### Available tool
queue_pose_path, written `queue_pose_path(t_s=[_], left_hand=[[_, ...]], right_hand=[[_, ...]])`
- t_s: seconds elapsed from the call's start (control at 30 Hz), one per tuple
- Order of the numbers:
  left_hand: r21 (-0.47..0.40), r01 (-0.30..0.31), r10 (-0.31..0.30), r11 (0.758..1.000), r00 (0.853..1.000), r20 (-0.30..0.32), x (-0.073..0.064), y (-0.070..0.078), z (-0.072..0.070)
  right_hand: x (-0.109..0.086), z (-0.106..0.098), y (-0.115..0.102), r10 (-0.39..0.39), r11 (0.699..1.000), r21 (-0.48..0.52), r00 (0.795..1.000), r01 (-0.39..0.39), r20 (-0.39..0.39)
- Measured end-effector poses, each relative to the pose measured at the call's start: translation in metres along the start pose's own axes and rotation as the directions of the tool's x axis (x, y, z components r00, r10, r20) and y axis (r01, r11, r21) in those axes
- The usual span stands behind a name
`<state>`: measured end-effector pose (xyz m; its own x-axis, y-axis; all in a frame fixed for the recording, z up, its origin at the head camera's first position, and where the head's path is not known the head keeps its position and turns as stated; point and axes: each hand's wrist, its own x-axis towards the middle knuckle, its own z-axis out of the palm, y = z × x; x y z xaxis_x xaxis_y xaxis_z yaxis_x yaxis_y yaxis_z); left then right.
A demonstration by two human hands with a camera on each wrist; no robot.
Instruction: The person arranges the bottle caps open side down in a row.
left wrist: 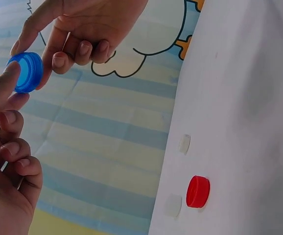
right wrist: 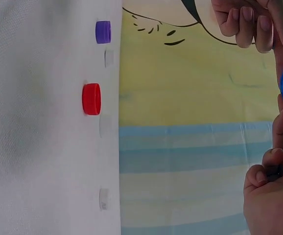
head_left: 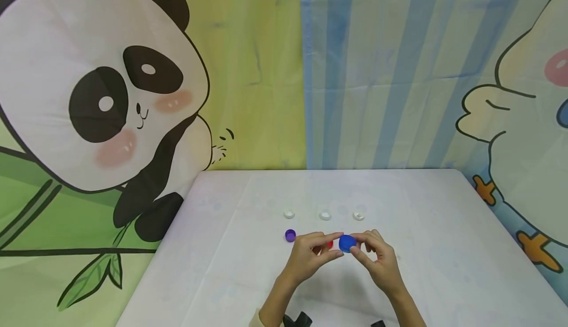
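A blue bottle cap [head_left: 347,243] is held up between both hands, above the white table. The left hand [head_left: 310,254] pinches it from the left with thumb and index finger. From the other side, the right hand [head_left: 378,258] pinches the same cap with its thumb and index finger. In the left wrist view the hollow side of the blue cap [left wrist: 29,73] shows, and the left thumb overlaps it. A red cap [left wrist: 198,192] rests on the table, mostly hidden behind the left hand in the head view. Left of it lies a purple cap [head_left: 290,236].
Three small white round pieces [head_left: 325,215] lie in a row on the white table [head_left: 230,263], farther back than the coloured caps. Behind the table hangs a printed cloth with a panda [head_left: 159,134] and blue stripes.
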<state>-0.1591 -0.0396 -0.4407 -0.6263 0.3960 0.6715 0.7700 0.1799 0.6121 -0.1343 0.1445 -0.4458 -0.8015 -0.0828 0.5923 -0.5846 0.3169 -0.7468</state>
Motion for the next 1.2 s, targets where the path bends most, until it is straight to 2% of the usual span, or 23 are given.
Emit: queue_pose_path(t_s=[0.2, 0.53, 0.77, 0.9, 0.97, 1.07, 1.2], left_hand=[[0.027, 0.025, -0.025, 0.999, 1.000, -0.017, -0.001, 0.001, 0.000], [0.006, 0.059, -0.059, 0.998, 0.997, -0.044, -0.004, 0.000, 0.002], [0.011, 0.068, -0.067, 0.998, 0.996, -0.062, -0.006, -0.004, 0.007], [-0.032, 0.091, -0.092, 0.995, 0.994, -0.051, -0.007, -0.007, 0.013], [-0.034, 0.093, -0.095, 0.995, 0.994, -0.048, -0.007, -0.009, 0.017], [-0.008, 0.074, -0.074, 0.997, 0.995, -0.066, -0.006, -0.015, 0.024], [0.010, 0.065, -0.064, 0.998, 0.995, -0.082, -0.007, -0.036, 0.038]], right_hand=[[-0.002, 0.002, 0.006, -0.073, 0.997, 0.019, 0.997, 0.073, -0.025], [-0.011, 0.005, 0.036, -0.082, 0.997, -0.007, 0.996, 0.082, -0.027], [-0.011, 0.004, 0.033, -0.113, 0.994, -0.014, 0.993, 0.112, -0.036], [-0.009, 0.001, 0.024, -0.121, 0.992, -0.048, 0.991, 0.118, -0.049], [-0.009, -0.001, 0.022, -0.117, 0.991, -0.071, 0.992, 0.113, -0.057], [-0.009, -0.003, 0.033, -0.123, 0.987, -0.116, 0.990, 0.114, -0.066], [-0.013, -0.007, 0.056, -0.096, 0.983, -0.162, 0.993, 0.084, -0.069]])
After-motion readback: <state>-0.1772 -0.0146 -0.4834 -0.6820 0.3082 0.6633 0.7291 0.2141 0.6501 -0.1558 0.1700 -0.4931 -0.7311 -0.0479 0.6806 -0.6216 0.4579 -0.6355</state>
